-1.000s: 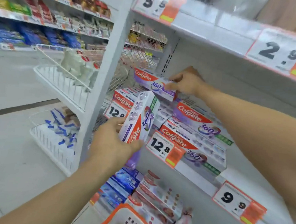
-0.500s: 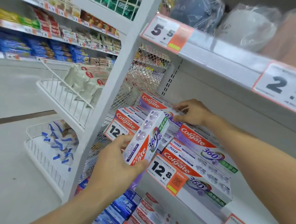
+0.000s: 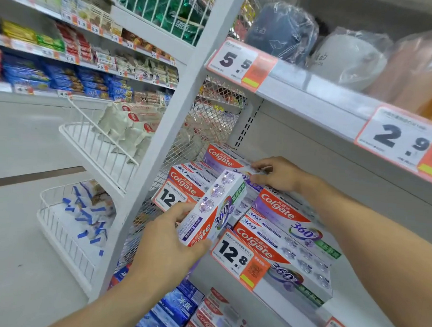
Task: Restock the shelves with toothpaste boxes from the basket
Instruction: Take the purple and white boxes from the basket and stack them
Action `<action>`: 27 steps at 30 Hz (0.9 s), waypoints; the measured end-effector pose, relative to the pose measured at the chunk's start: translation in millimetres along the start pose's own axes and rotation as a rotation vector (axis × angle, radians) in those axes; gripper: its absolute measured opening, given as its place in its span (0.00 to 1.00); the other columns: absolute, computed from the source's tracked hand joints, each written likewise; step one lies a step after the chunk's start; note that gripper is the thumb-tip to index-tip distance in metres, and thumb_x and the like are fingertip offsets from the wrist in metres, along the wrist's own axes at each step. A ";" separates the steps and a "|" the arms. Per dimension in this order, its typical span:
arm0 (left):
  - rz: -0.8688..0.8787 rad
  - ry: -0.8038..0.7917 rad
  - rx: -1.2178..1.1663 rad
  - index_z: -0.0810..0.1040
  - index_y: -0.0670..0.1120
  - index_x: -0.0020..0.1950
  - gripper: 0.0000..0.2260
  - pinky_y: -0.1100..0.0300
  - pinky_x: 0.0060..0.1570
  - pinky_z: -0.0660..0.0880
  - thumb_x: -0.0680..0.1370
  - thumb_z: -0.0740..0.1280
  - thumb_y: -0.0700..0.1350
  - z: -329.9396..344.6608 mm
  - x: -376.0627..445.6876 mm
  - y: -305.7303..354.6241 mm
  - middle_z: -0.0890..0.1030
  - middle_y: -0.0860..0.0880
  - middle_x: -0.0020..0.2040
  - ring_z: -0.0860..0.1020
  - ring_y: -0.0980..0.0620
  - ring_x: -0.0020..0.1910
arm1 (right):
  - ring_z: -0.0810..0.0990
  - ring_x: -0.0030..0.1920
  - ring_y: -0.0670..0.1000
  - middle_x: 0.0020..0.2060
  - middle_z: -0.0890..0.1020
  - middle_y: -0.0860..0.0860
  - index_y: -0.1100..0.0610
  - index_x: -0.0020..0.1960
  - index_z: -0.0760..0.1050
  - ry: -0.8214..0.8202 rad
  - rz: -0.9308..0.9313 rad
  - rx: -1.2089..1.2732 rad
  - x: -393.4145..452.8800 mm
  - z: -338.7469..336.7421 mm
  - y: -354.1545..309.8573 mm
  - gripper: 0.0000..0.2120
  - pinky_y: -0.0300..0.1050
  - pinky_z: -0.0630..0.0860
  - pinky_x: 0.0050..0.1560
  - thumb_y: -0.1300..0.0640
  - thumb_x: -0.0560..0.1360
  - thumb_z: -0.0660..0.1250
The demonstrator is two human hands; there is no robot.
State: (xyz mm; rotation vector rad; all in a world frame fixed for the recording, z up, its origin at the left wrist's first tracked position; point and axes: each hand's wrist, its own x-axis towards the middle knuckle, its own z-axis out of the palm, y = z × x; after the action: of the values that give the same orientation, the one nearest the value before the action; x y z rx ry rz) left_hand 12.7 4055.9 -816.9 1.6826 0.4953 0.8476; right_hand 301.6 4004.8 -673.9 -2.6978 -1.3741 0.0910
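- Fingers (image 3: 181, 213) of the left hand (image 3: 165, 248) wrap the lower end of a Colgate 360 toothpaste box (image 3: 213, 208), thumb under its bottom edge, gripping it tilted upward in front of the shelf edge.
- Just right of those fingers hangs the 12.8 price tag (image 3: 234, 256), with a row of stacked Colgate boxes (image 3: 288, 241) lying flat beyond it on the shelf (image 3: 348, 297).
- Farther back, the right hand (image 3: 276, 173) pinches the near end of the top Colgate box (image 3: 225, 160) on the rear stack, apparently squaring it up.
- Judged step: placing boxes; one is being settled, the held one waits.
- Next move likely calls for freeing the right hand, then laying the held box flat, logo outward, on a stack.
- Basket is out of view.
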 end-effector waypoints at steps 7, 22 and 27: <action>0.009 0.003 -0.010 0.74 0.64 0.49 0.22 0.78 0.37 0.72 0.69 0.80 0.42 0.3 -2.4 4.2 0.79 0.76 0.42 0.80 0.71 0.41 | 0.75 0.66 0.54 0.69 0.76 0.52 0.49 0.72 0.74 0.028 0.002 -0.075 -1.5 2.9 1.7 0.23 0.41 0.68 0.63 0.50 0.77 0.71; -0.059 -0.096 -0.050 0.78 0.57 0.54 0.23 0.62 0.47 0.81 0.64 0.84 0.43 -3.6 1.2 4.2 0.85 0.60 0.47 0.84 0.62 0.45 | 0.80 0.59 0.42 0.60 0.81 0.41 0.48 0.66 0.77 -0.229 -0.340 0.259 -70.6 -22.4 -73.9 0.24 0.43 0.75 0.65 0.44 0.71 0.72; -0.059 -0.305 -0.150 0.82 0.52 0.58 0.25 0.62 0.45 0.81 0.63 0.84 0.44 -6.1 -3.1 20.4 0.86 0.54 0.50 0.84 0.56 0.48 | 0.85 0.52 0.57 0.49 0.87 0.57 0.61 0.56 0.83 -0.520 -0.349 0.259 -94.1 -46.3 -68.8 0.21 0.49 0.81 0.57 0.57 0.65 0.78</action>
State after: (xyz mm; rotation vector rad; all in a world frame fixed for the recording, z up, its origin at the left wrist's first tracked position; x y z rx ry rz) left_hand 4.0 4052.1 -797.6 1.6145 0.2634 0.5572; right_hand 195.9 3965.4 -619.1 -2.2653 -1.7901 0.9190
